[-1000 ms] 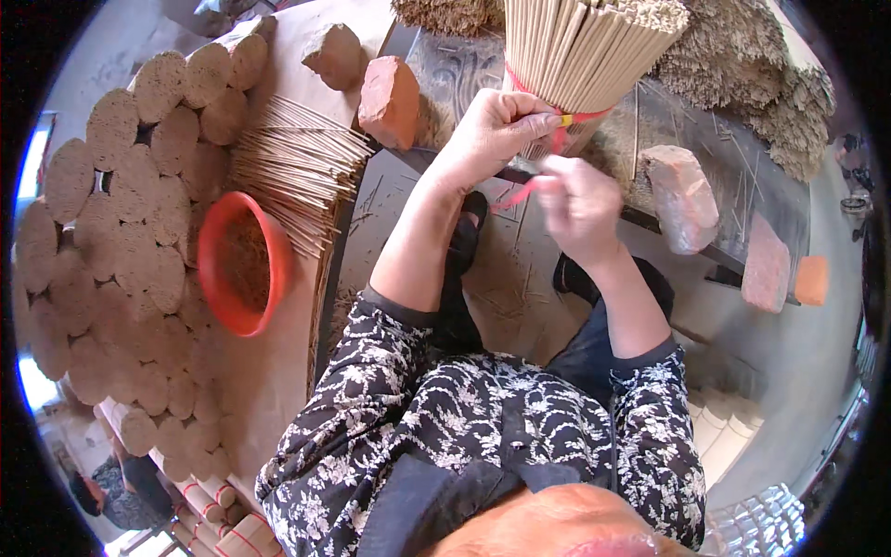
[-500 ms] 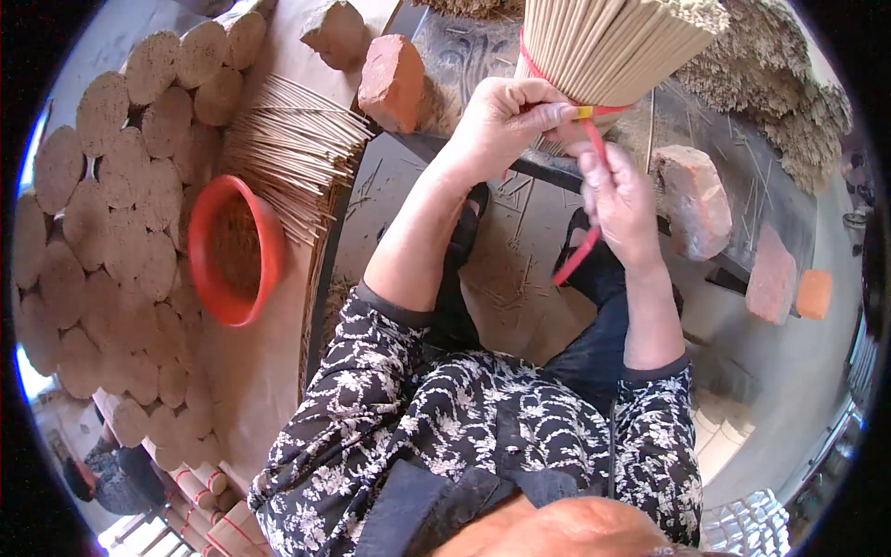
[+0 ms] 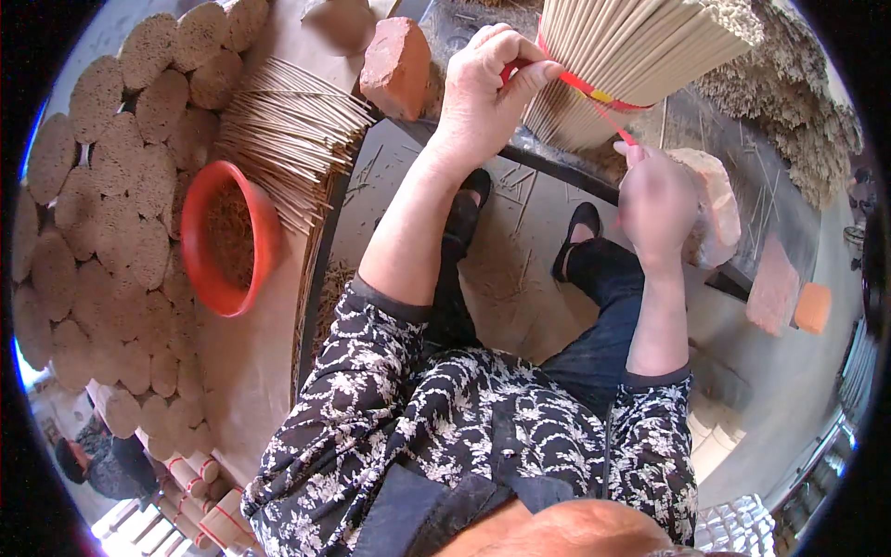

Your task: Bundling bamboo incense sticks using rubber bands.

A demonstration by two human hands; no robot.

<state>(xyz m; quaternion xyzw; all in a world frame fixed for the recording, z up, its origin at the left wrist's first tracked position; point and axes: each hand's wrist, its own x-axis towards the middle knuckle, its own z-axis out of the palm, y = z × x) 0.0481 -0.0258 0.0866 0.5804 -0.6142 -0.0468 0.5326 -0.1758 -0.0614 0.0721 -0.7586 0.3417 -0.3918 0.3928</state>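
A thick bundle of thin tan sticks [image 3: 640, 46] stands tilted at the edge of the dark work surface. Around its lower part runs a red strap [image 3: 577, 84] with a small yellow piece on it. My left hand [image 3: 483, 97] pinches the strap between thumb and fingers at the bundle's left side. Below and to the right, my right hand [image 3: 657, 200] is closed on the strap's other end, which stretches taut up to the yellow piece. Motion blurs this hand.
Left, a red basin [image 3: 269, 232] sits beside loose sticks [image 3: 292, 139] and stacked round bundles [image 3: 121, 204]. A brick [image 3: 394, 70] lies left of my work, another [image 3: 719, 200] behind my right hand. Farther right is an orange block [image 3: 813, 308]. Another person [image 3: 121, 464] is at lower left.
My hands have moved apart: the left up and left along the strap, the right down and right. The strap's dangling end has been drawn tight between bundle and right hand.
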